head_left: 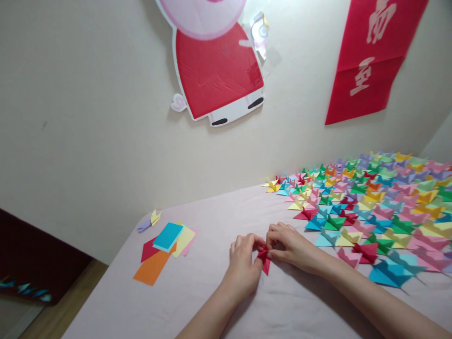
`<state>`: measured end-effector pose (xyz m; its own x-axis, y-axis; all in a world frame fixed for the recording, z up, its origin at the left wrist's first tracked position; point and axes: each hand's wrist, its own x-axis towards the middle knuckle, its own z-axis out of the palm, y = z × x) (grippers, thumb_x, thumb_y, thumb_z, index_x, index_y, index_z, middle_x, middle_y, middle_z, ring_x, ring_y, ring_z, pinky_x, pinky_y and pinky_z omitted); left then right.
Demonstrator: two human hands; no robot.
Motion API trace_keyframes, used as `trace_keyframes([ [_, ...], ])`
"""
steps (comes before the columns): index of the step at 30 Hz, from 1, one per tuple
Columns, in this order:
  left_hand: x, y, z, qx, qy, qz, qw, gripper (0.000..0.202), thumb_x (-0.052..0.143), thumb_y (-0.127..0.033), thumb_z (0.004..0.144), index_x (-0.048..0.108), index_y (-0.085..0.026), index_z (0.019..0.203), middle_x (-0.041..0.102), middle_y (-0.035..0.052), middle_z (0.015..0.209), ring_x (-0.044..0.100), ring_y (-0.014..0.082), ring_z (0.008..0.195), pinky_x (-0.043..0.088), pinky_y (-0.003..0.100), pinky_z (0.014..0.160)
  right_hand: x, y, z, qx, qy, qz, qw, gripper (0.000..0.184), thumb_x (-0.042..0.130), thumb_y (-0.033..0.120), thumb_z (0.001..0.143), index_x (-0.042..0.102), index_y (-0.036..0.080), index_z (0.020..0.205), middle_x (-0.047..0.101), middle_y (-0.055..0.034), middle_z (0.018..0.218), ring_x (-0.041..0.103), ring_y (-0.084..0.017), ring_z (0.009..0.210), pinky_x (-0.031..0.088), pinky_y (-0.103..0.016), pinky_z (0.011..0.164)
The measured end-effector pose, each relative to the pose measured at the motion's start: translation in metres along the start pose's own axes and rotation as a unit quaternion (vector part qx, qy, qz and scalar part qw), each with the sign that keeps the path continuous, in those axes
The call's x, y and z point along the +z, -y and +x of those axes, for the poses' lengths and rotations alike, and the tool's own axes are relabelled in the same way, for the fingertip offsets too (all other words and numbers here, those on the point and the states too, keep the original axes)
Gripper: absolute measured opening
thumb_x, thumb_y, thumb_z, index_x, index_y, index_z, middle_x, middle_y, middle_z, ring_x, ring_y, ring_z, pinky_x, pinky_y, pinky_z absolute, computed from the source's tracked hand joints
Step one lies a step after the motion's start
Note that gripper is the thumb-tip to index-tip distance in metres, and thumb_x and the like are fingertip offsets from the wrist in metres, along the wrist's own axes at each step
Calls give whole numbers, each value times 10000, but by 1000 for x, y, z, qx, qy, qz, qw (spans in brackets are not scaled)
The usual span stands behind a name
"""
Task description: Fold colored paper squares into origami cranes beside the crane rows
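Between my two hands is a small red folded paper piece, pointed at its lower end; it looks like an origami crane, though fingers cover its upper part. My left hand pinches it from the left with thumb and forefinger. From the right, the thumb and forefinger of my right hand close on its upper edge. Both hands are low over the pale pink cloth. Left of them lies a loose pile of coloured paper sheets, with a blue sheet on top and an orange sheet at the front.
Rows of many-coloured paper cranes cover the right side of the cloth. Near the left corner sit a yellow folded paper and a purple one. Behind, the wall carries a pig cutout and a red banner.
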<state>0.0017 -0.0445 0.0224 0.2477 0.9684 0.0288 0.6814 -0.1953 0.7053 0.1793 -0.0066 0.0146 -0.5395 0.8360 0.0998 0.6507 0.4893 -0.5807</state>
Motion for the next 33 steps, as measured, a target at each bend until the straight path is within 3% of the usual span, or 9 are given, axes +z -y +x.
trace_keyframes([
  [19, -2, -10, -4, 0, 13, 6, 1000, 312, 566, -50, 693, 544, -262, 922, 629, -6, 1014, 510, 228, 1025, 354, 377, 925, 2, 10, 0, 26, -13, -36, 999, 101, 638, 184, 783, 596, 202, 693, 621, -39, 853, 535, -211, 862, 361, -310, 749],
  [33, -5, -8, -4, -14, 43, 16, 999, 310, 547, -74, 706, 526, -255, 956, 614, 4, 1055, 491, 232, 1061, 355, 372, 944, 5, 14, -5, 24, -11, -60, 998, 104, 574, 189, 864, 590, 194, 762, 620, -53, 901, 539, -222, 882, 378, -344, 775],
])
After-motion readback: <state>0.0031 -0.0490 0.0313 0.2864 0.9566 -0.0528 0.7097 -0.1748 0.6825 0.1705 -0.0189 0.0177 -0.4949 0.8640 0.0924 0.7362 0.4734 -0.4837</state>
